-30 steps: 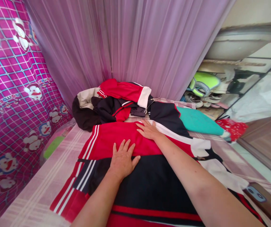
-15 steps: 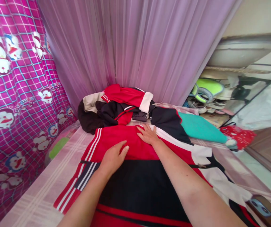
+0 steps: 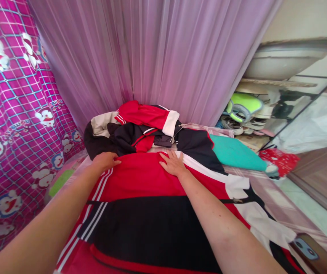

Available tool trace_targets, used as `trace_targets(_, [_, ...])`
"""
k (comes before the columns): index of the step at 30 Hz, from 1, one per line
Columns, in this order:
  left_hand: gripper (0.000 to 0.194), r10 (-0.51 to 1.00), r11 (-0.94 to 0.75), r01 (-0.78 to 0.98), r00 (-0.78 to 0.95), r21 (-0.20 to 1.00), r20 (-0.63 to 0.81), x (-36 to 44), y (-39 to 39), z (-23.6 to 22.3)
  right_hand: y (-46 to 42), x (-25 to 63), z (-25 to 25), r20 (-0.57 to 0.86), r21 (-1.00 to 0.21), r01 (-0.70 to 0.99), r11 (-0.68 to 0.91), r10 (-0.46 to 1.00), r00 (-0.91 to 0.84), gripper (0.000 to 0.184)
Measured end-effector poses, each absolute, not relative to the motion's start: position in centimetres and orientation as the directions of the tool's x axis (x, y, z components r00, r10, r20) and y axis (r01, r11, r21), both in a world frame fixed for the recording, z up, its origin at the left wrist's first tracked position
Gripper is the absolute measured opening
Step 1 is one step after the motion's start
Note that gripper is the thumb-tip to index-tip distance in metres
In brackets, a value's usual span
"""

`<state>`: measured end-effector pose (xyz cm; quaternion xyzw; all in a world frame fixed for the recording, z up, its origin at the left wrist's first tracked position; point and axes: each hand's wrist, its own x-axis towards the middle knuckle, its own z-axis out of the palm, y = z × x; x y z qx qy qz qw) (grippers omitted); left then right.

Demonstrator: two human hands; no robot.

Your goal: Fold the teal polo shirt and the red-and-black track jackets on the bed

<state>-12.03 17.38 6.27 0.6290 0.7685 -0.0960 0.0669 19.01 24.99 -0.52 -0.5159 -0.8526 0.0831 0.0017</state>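
A red, black and white track jacket (image 3: 152,220) lies spread across the bed, with white stripes along its left end. My right hand (image 3: 173,163) rests palm down on its far red part, fingers spread near the white-edged border. At the far left corner of the same red part, my left hand (image 3: 106,161) lies over the fabric edge by the stripes. Its thumb and forefinger stay a little apart, while its other fingers are partly hidden. Both hands touch the cloth.
Behind the jacket lies a heap of dark, red and white clothes (image 3: 149,118), against a purple curtain (image 3: 152,49). Dark and teal clothing (image 3: 234,152) lies to its right. A phone (image 3: 309,249) is at the near right. Shoes fill a rack (image 3: 246,125) beyond the checked bedsheet (image 3: 289,201).
My left hand has moved left and away from me, from the middle of the red part to its far left corner. My right hand stays on the same spot. The view has shifted slightly.
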Motion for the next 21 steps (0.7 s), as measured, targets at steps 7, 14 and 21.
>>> trace_targets(7, [0.038,0.974,0.182,0.973,-0.158,0.143,-0.164,-14.7,16.0,7.3,25.2,19.0,-0.9,-0.083,-0.123,0.889,0.442,0.888,-0.453,0.068])
trace_targets(14, [0.046,0.931,0.355,0.934,-0.357,-0.032,-0.081,-11.8,16.1,6.4,25.4,18.9,-0.8,-0.083,-0.145,0.891,0.431,0.892,-0.445,0.069])
trace_targets(21, [0.051,0.98,-0.026,1.0,0.028,-0.011,0.198,-6.1,12.7,4.1,25.0,18.9,-0.5,-0.112,-0.146,0.895,0.421,0.892,-0.438,0.07])
